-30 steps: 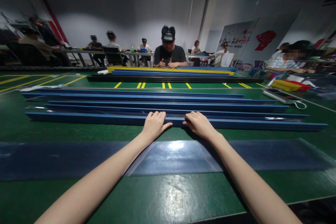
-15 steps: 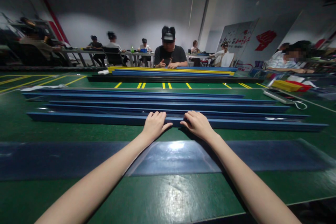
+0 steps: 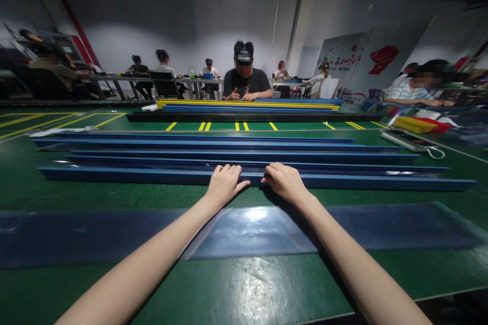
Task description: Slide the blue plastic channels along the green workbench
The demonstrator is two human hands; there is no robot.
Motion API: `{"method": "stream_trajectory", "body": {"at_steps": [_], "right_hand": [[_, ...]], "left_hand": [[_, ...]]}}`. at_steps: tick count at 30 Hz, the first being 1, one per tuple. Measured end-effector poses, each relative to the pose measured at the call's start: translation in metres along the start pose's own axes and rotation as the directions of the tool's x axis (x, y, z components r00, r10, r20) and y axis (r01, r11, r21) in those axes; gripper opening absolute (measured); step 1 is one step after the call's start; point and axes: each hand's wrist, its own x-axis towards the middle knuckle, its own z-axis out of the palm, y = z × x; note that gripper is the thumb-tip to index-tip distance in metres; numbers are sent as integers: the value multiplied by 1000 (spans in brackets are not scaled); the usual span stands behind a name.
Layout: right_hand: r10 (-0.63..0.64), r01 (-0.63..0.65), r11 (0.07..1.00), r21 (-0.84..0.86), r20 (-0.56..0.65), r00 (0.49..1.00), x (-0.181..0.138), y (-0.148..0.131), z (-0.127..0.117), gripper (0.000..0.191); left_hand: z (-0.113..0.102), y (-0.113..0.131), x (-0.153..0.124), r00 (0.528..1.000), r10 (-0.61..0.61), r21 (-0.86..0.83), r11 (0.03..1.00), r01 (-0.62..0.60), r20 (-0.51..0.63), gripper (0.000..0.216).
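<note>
Both hands rest near the middle of the closest long blue channel strip (image 3: 133, 175), a short gap between them. My left hand (image 3: 225, 183) curls its fingers over the near edge, thumb stretched along the front. Beside it, my right hand (image 3: 284, 182) has its fingers bent over the same edge; its fingertips are partly hidden. Clear film shines inside the channel. Under my forearms a long transparent plastic sheet (image 3: 255, 233) lies flat on the green table (image 3: 247, 289). Behind the gripped strip lie several more blue strips (image 3: 244, 155).
Farther off lie yellow (image 3: 247, 104) and black strips (image 3: 247, 117). At the right are a white device with a cord loop (image 3: 406, 142) and a yellow tray (image 3: 415, 124). A person (image 3: 247, 81) sits across the table; several others sit at the sides and back.
The hands stay on the strip, with the right fingers slightly more curled. The camera view has shifted very slightly.
</note>
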Motion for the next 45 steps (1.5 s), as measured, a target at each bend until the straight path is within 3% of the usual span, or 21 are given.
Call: {"method": "stream_trajectory", "body": {"at_steps": [11,21,29,39,45], "right_hand": [[16,-13,999,-34,87,996,2,-1,-9,17],[-2,4,1000,-18,126,992,5,2,-12,15],[36,-35,999,-12,155,987,-3,19,-14,13],[113,-105,993,-48,216,970,-15,38,-23,15],[72,-65,997,-45,188,980,-18,41,-20,13]], "left_hand": [[2,0,0,1000,23,-54,998,-23,-1,36],[4,-2,-1,994,84,-134,987,-93,-72,30],[3,1,1,975,199,-183,960,-214,-94,23],[3,-1,0,993,85,-97,991,-93,-81,27],[5,-1,0,998,23,-56,998,-26,-55,34]]}}
